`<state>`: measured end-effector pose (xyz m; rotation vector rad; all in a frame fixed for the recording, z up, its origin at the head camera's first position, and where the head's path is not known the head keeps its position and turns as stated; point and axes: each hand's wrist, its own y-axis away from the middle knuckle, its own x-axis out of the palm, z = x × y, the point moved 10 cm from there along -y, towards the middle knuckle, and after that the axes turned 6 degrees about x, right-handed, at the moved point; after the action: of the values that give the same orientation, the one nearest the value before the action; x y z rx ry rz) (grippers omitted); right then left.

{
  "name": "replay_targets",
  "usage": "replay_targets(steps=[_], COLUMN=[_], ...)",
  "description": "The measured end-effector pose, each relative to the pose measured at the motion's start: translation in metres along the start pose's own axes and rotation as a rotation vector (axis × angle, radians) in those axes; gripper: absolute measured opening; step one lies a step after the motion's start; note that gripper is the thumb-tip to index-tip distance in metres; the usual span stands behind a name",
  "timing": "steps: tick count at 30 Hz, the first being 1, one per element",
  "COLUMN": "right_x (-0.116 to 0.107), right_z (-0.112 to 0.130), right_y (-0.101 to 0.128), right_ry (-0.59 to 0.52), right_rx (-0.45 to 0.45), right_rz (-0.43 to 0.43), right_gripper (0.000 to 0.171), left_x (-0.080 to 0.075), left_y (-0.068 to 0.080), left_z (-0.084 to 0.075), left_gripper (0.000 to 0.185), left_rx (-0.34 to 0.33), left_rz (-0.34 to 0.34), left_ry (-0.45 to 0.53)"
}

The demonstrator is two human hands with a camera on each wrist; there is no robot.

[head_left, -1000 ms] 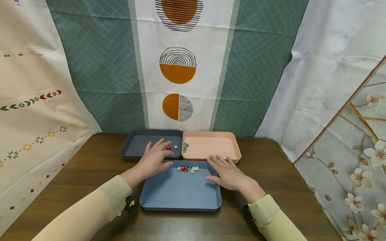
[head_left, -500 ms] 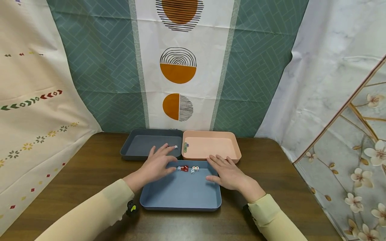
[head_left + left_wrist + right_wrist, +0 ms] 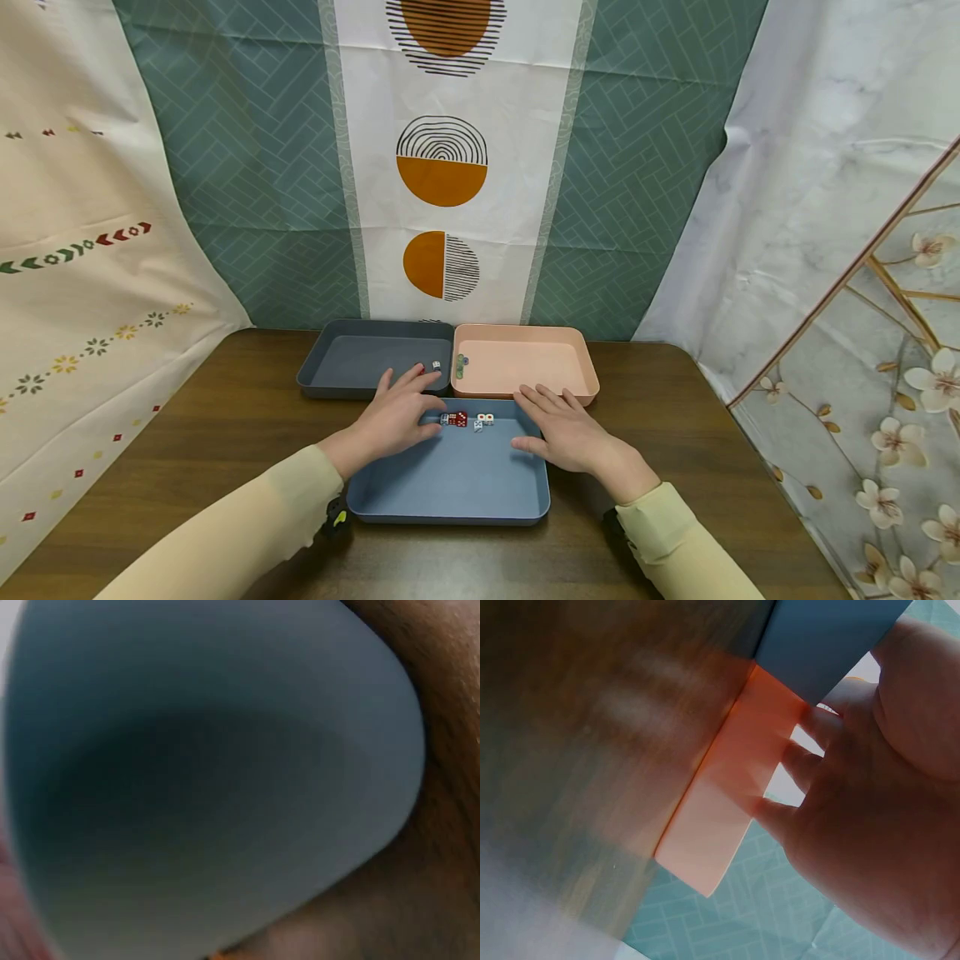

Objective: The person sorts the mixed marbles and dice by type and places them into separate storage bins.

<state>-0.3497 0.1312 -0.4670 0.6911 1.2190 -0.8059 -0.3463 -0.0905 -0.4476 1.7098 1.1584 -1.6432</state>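
Note:
My left hand [image 3: 397,417] reaches over the left side of the blue tray [image 3: 450,487]. Its thumb and index finger are apart, their tips right at a white die [image 3: 445,419] at the left end of a row. Two red dice [image 3: 457,419] sit beside that die, and several white dice [image 3: 483,421] lie further right. Spread and fairly straight, the fingers of my right hand [image 3: 566,433] lie over the blue tray's right corner and the pink tray's front edge. In the right wrist view the fingertips meet the pink tray [image 3: 712,787]. A blurred blue-grey surface [image 3: 225,787] fills the left wrist view.
Behind the blue tray stand a dark grey tray [image 3: 360,358] and the pink tray [image 3: 525,358], side by side. The grey one holds a white die [image 3: 437,366] and a partly hidden red one. Small green pieces [image 3: 460,367] lie in the pink tray's left side.
My left hand has moved right and slightly toward me, from over the dark grey tray to the left end of the dice row. My right hand has stayed in place.

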Motion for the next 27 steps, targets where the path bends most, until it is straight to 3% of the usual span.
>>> replay_targets(steps=[10,27], right_x=[0.0015,-0.0011], right_z=[-0.001,0.0013], right_y=[-0.0005,-0.0003], right_ry=[0.001,0.0], right_rx=[0.004,-0.002], right_rz=[0.003,-0.001], right_gripper=[0.085,0.084], left_x=[0.0071,0.0087], left_y=[-0.0023,-0.0045], left_z=[0.0019,0.005], left_gripper=[0.03,0.017], left_rx=[-0.005,-0.016], left_rz=[0.017,-0.024], left_ry=[0.005,0.046])
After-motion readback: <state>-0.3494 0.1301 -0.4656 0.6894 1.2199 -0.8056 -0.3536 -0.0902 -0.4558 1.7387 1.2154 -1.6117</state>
